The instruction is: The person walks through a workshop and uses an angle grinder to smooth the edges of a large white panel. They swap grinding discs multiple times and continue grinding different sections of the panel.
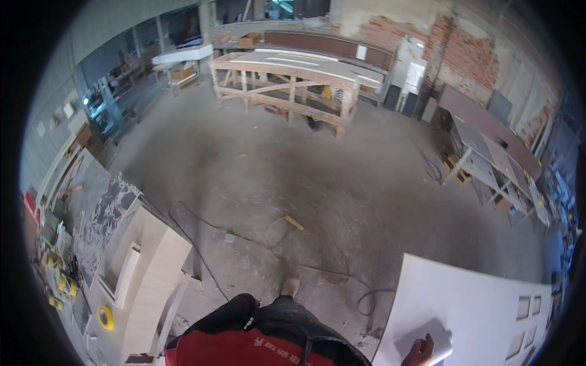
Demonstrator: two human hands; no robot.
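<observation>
My right hand [420,352] is at the lower right, cut off by the picture's edge, with its fingers bent against a smooth white piece [441,344]. That piece has a bright side and a shaded side; whether it is a folded sheet or a block I cannot make out. Below it lies a large white panel [464,290] with several rectangular openings near its far right end. My left hand is out of sight; only a dark sleeve [235,309] shows beside my red and black jacket [238,348].
To the left stands a bench with pale boards [155,268] and a yellow tape roll [105,317]. A cable [305,266] loops over the dusty floor near a yellow object [293,222]. Farther off are a wooden workbench [293,91] and a table with panels [488,152].
</observation>
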